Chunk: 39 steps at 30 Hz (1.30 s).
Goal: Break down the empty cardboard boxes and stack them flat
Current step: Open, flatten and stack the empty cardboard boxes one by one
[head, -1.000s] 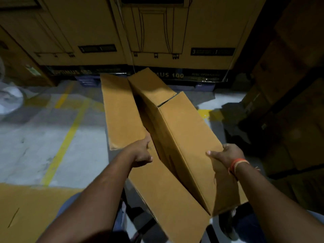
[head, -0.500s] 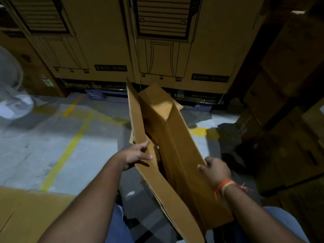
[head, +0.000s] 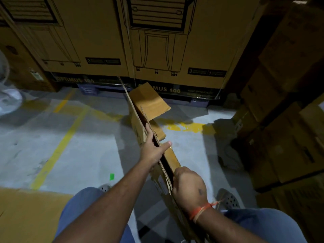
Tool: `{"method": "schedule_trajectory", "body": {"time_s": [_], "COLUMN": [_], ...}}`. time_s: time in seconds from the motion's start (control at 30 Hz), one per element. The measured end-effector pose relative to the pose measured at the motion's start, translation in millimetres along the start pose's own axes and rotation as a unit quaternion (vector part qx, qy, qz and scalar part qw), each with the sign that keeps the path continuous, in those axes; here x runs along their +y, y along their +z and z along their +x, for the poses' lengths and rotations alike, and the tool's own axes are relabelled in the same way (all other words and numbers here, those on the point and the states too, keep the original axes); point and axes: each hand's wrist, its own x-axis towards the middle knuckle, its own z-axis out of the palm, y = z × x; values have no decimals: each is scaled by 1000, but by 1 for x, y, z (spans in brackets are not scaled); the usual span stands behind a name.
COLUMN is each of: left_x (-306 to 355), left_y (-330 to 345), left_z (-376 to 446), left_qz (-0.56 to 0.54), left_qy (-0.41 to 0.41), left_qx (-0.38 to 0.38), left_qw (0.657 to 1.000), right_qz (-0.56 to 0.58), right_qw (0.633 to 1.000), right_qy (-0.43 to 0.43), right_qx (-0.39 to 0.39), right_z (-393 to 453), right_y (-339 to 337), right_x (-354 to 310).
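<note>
While collapsed almost flat and stood on edge between the knees, the cardboard box [head: 158,137] runs with its long axis from near right to far centre, top edge up. Left hand [head: 154,151]: wide, palm laid flat against the left face about midway along, thumb hooked over the top edge to the right side. Right hand [head: 189,186]: closed on the near end of the top edge, pinching the layers together. Far end: one flap [head: 149,101] splayed out to the right, not yet in line with the rest. Flat cardboard sheet [head: 29,216] lying on the floor [head: 84,155] at near left, well apart from the box. Judged from this: box to tip leftward about its long axis toward that sheet; left hand nearer that side, right hand steering the near end; loose flap likely to catch.
</note>
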Motion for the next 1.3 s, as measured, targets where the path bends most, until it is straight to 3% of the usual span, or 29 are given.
{"method": "schedule_trajectory", "body": {"time_s": [0.13, 0.27, 0.37, 0.47, 0.53, 0.63, 0.73, 0.87, 1.0, 1.07, 1.17, 1.3], "left_x": [8, 9, 21, 28, 24, 14, -4, -50, -104, -130, -161, -209], "left_y": [12, 19, 15, -6, -28, -60, -77, -85, -68, -56, -50, -58], "left_z": [4, 9, 11, 11, 16, 29, 42, 63, 90, 102, 119, 140], "left_qz": [43, -51, -161, -252, -275, -208, -54, 106, 109, 180, 307, 370], "left_qy": [62, 101, 102, 77, 49, -6, -68, -151, -215, -211, -181, -184], "left_qx": [-35, -72, -96, -114, -111, -68, -52, -51, -82, -98, -67, -35], "left_qw": [997, 991, 977, 958, 954, 976, 995, 982, 967, 956, 932, 910], "right_qz": [-29, 21, 23, 24, 59, 131, 103, 102, 102, 137, 178, 190], "right_qw": [999, 997, 995, 998, 997, 991, 985, 960, 940, 926, 904, 879], "right_qy": [-7, 66, 93, 29, -21, -27, 12, 115, 216, 271, 325, 388], "right_qx": [19, -42, -19, 45, 44, -29, -134, -234, -243, -224, -212, -204], "right_z": [-6, -5, -4, -5, 0, 19, 42, 62, 78, 89, 102, 120], "right_y": [-1, -18, -32, -40, -37, -11, 34, 86, 115, 130, 155, 194], "right_x": [-2, -3, -11, -23, -26, -18, 9, 62, 109, 131, 159, 193]}}
